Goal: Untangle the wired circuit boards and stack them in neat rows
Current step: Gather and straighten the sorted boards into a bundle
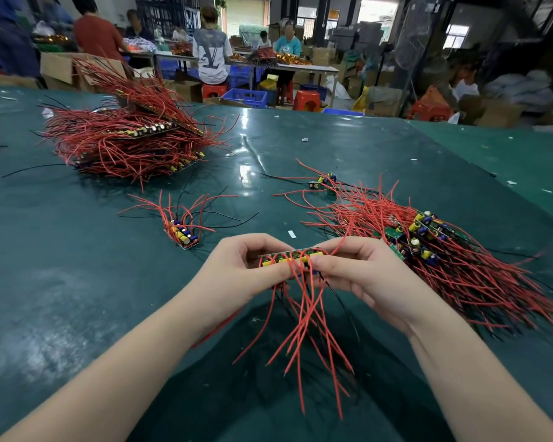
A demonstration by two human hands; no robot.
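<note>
Both our left hand and right hand pinch a row of boards at 6 o'clock, wires dangling; we risk snagging the tangled pile at 3, toppling the stack at 10.

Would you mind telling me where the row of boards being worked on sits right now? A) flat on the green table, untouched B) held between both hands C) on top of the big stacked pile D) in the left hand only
B: the left hand and right hand each pinch an end of the row of boards, its red wires hanging toward the person.
</note>
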